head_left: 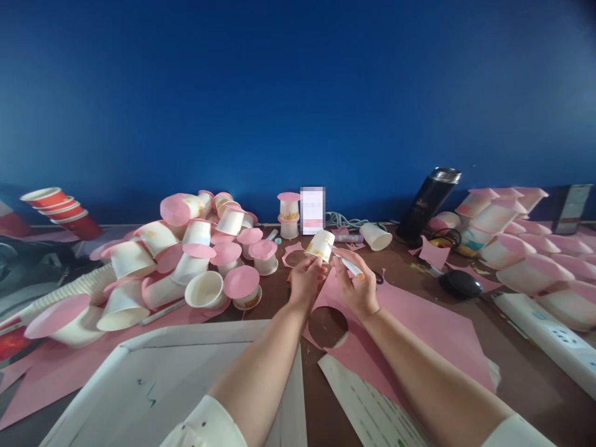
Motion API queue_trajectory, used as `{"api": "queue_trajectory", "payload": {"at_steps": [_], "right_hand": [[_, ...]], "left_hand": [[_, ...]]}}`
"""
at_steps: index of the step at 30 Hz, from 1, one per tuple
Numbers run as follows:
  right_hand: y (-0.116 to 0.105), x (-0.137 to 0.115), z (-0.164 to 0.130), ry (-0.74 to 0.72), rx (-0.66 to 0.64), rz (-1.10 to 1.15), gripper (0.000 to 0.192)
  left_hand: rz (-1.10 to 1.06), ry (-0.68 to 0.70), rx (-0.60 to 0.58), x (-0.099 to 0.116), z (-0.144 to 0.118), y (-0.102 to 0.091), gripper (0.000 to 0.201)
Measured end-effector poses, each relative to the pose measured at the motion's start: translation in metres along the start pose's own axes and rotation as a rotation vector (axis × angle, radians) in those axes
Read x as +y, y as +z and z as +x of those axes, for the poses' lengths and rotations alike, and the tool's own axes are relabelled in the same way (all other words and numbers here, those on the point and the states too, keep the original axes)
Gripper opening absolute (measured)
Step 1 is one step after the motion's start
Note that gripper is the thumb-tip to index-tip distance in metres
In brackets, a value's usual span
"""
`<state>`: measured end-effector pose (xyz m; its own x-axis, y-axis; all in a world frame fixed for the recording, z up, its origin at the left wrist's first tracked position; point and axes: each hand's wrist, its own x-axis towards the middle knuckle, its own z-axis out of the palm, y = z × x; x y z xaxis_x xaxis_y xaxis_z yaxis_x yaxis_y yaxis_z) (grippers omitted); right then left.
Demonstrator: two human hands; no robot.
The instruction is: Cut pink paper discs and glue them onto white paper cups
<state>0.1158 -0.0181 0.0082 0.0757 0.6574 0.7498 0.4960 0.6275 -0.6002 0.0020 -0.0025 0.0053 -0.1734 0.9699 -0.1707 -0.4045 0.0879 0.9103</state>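
Note:
My left hand (307, 280) grips a white paper cup (320, 246) with yellow-orange markings, holding it tilted above the table. Closed around a white marker (348, 259) with an orange end, my right hand (358, 285) brings its tip close to the cup's side; I cannot tell whether the tip touches. Under the hands lies a pink paper sheet (419, 329) with a round hole cut in it. Left of the hands, an open white cup (205, 289) leans beside a cup with a pink paper disc (241, 282) on it.
Many white cups with pink discs (133, 257) are heaped at the left, more at the right (535, 267). A phone (312, 211) stands upright by the blue wall. A black thermos (426, 205), a mouse (460, 283) and a power strip (554, 332) lie rightward; a white box lid (186, 385) sits front left.

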Motion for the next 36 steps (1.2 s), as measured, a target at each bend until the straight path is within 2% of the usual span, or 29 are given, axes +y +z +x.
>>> {"api": "queue_trajectory", "payload": {"at_steps": [2, 6, 11, 15, 22, 26, 29, 36], "right_hand": [[0.002, 0.004, -0.001, 0.071, 0.027, 0.042, 0.024], [0.006, 0.016, -0.001, 0.195, 0.107, 0.114, 0.027], [0.007, 0.024, 0.0, 0.302, 0.112, 0.174, 0.029], [0.003, 0.012, 0.002, 0.243, 0.044, 0.11, 0.026], [-0.002, -0.006, 0.001, 0.052, -0.099, 0.017, 0.017], [-0.002, -0.005, 0.003, -0.057, -0.074, -0.034, 0.016], [-0.001, -0.004, 0.004, -0.069, -0.035, -0.081, 0.018], [0.0, -0.003, 0.003, -0.101, -0.043, -0.096, 0.017]], "left_hand": [[-0.044, -0.016, 0.017, -0.001, 0.003, -0.001, 0.017], [-0.305, -0.118, 0.023, 0.0, 0.005, -0.001, 0.014], [-0.479, -0.198, -0.024, 0.005, 0.002, -0.002, 0.009], [-0.55, -0.239, -0.036, 0.005, 0.003, -0.003, 0.013], [-0.557, -0.175, -0.04, 0.001, 0.003, -0.005, 0.014], [-0.545, -0.166, -0.044, 0.0, 0.004, -0.004, 0.011], [-0.535, -0.164, -0.039, -0.001, 0.005, -0.004, 0.008], [-0.549, -0.164, -0.045, -0.002, 0.004, -0.004, 0.006]]}}
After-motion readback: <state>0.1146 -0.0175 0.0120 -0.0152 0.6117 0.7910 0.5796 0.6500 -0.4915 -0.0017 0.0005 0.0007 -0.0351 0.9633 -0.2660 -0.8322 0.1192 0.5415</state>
